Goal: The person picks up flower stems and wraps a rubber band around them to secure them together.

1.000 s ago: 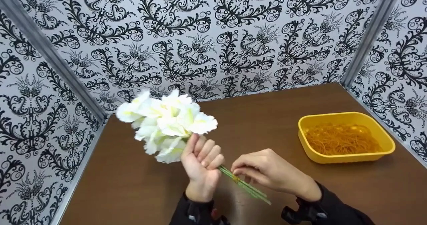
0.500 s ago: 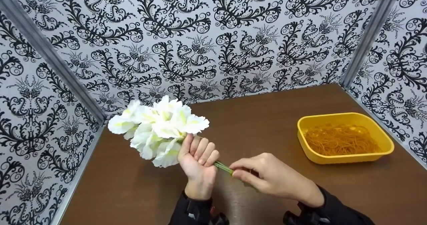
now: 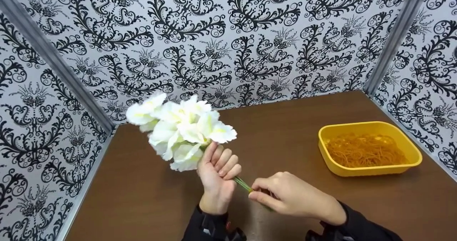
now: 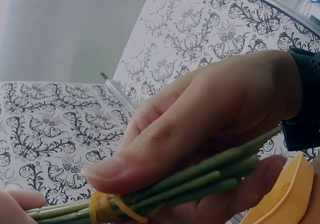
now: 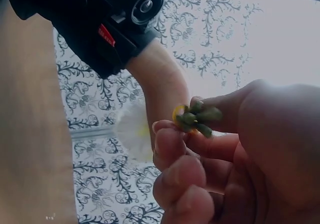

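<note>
A bunch of white artificial flowers (image 3: pixel 182 126) with yellow centres leans to the upper left in the head view. My left hand (image 3: pixel 219 176) grips its green stems (image 3: pixel 242 184) just below the blooms. Lower down, my right hand (image 3: pixel 292 194) pinches the stems between thumb and fingers, right at a yellow rubber band (image 4: pixel 102 208) wound round them. In the left wrist view, a loop of the band stands out beside the right thumb. The stem ends (image 5: pixel 197 118) point toward the camera in the right wrist view, bundled together.
On the right of the brown table (image 3: pixel 278 134) stands a yellow tray (image 3: pixel 371 170) holding many tangled rubber bands (image 3: pixel 367 150). Panels (image 3: pixel 228 55) with a black-and-white scroll pattern wall in the back and both sides.
My right hand has closed its thumb and fingers on the stems at the rubber band. The bouquet has dipped left and come back up to the right with my left hand.
</note>
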The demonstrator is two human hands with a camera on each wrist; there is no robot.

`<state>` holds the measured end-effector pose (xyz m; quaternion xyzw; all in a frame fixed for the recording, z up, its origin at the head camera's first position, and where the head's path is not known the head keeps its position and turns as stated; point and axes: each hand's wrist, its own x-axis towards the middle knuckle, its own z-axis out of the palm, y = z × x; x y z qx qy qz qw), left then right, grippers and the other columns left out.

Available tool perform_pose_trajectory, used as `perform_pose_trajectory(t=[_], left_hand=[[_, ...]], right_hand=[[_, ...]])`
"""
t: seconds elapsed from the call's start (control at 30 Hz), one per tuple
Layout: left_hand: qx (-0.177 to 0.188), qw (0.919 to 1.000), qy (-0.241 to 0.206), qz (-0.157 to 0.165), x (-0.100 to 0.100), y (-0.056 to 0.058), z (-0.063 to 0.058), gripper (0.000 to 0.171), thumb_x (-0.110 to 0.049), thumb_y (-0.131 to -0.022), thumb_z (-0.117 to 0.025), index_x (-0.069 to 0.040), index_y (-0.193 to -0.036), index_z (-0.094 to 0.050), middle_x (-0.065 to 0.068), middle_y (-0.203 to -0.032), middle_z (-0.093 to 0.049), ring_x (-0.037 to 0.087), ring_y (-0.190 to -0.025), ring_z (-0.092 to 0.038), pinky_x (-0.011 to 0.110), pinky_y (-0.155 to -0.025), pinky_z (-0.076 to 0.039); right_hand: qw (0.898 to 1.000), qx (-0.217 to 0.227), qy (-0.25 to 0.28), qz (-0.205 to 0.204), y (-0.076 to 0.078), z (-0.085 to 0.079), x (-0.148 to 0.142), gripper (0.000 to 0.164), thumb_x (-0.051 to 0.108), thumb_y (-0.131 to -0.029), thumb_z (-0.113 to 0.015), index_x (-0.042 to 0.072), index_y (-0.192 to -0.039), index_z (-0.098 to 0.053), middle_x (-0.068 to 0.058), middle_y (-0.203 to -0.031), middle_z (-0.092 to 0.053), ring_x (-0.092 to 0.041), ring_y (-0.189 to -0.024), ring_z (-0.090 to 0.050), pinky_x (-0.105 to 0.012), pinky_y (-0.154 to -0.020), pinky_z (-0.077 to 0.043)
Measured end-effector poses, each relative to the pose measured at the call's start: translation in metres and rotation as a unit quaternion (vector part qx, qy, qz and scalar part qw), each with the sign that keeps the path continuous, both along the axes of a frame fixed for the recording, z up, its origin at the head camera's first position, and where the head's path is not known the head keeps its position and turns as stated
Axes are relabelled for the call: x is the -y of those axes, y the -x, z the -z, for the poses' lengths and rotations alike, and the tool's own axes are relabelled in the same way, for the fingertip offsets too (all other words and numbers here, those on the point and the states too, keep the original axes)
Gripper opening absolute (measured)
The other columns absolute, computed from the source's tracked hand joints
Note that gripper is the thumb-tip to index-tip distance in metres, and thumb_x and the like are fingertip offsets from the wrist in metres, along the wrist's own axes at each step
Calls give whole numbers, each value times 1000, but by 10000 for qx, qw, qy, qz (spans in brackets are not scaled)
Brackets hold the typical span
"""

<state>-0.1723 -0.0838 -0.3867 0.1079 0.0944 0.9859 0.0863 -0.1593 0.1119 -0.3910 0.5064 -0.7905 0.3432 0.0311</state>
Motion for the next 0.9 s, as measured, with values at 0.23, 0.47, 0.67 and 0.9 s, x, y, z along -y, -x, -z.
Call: perform_pose_trajectory(t=[0.23, 0.47, 0.67, 0.9], left_hand=[[0, 9981, 419, 442, -2, 0, 1, 49, -27, -107, -37, -19, -61, -23, -9, -53, -14, 4, -43, -12, 15, -39, -15], [261, 9926, 927, 744, -8, 1, 3, 47, -28, -108, -41, -19, -64, -30, -9, -53, -23, 3, -42, -22, 15, -41, -19], [-40, 9636, 2582, 696, -18, 0, 3, 34, -30, -106, -49, -16, -77, -40, -5, -63, -32, 8, -55, -35, 21, -54, -29], [-1515, 7786, 6060, -602, -23, -5, 5, 24, -33, -105, -55, -10, -101, -58, 1, -87, -55, 19, -84, -54, 32, -80, -45]], right_hand=[[9990, 85, 61, -433, 3, 7, -2, 14, 25, -105, -56, 20, -96, -66, 15, -69, -50, 7, -59, -44, -3, -56, -33], [9938, 446, 382, -944, 6, 25, -7, 12, 11, -104, -57, 17, -96, -64, 9, -70, -53, 9, -63, -44, -6, -56, -37], [9851, 998, 623, -1257, 4, 39, -12, 15, 2, -104, -54, 14, -96, -60, 4, -67, -48, 8, -60, -40, -13, -49, -37], [9821, 1593, 571, -827, 0, 51, -17, 16, 9, -108, -49, 14, -94, -56, -3, -65, -59, 7, -53, -49, -12, -47, -44]])
